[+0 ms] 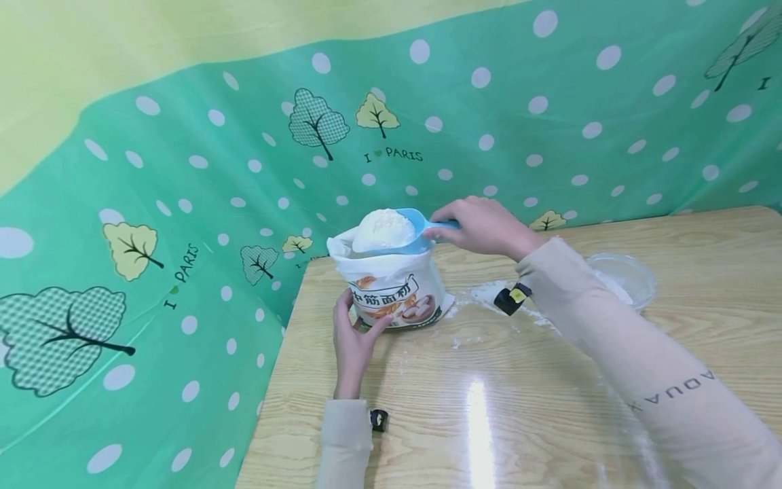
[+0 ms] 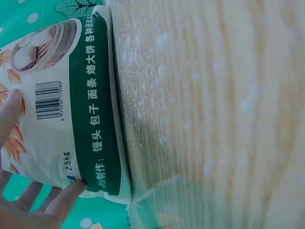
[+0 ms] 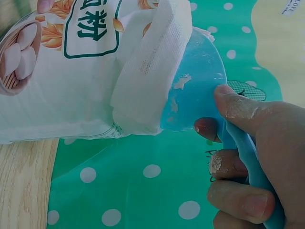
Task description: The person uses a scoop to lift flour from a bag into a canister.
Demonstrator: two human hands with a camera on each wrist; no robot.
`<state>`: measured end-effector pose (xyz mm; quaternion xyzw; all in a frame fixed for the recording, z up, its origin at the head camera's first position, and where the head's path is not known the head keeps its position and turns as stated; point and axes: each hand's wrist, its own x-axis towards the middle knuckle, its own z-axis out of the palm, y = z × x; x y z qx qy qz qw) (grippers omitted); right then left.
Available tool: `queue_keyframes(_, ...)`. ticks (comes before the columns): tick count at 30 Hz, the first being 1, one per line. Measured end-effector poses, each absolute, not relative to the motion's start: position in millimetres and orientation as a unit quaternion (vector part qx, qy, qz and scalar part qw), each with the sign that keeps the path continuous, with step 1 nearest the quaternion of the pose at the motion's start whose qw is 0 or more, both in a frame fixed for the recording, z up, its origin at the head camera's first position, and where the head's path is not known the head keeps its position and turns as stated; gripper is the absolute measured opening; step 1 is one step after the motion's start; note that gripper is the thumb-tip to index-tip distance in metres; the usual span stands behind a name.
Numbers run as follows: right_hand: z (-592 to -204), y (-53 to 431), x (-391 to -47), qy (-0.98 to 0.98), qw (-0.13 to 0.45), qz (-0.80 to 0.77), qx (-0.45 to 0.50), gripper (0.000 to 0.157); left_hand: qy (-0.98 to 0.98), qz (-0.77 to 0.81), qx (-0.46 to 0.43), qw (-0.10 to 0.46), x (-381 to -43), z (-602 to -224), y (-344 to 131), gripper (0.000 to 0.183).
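Observation:
A white flour bag [image 1: 391,285] with its top folded open stands upright on the table. My left hand [image 1: 356,339] holds its lower left part, thumb across the printed front and fingers round the side. In the left wrist view the fingers [image 2: 62,202] touch the bag's green bottom band. My right hand [image 1: 485,224] grips the handle of a blue scoop [image 1: 418,224], its fingers floury in the right wrist view. A heaped mound of white flour [image 1: 385,229] fills the scoop, which is at the bag's mouth; the rim hides its underside.
A clear round bowl [image 1: 629,278] with some flour stands to the right, partly behind the right sleeve. Spilled flour [image 1: 489,292] lies on the wooden table [image 1: 427,421] between bag and bowl. A green dotted curtain [image 1: 244,204] hangs behind and left of the table.

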<state>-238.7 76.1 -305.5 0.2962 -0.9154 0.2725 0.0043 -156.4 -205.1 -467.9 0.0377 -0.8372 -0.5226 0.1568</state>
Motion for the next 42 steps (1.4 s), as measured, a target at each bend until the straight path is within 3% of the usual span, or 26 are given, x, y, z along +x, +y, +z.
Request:
queue_keyframes(22,-305,95,-237,-0.915,-0.015,0.311,0.258,0.053,-0.829,-0.535,0.024,0.160,-157,-470,-205,0.088)
queue_keyframes(42,-296,109,-233,-0.912,0.002,0.316,0.261,0.044,-0.843,-0.513,0.045,0.152,-155,-469,-204,0.089)
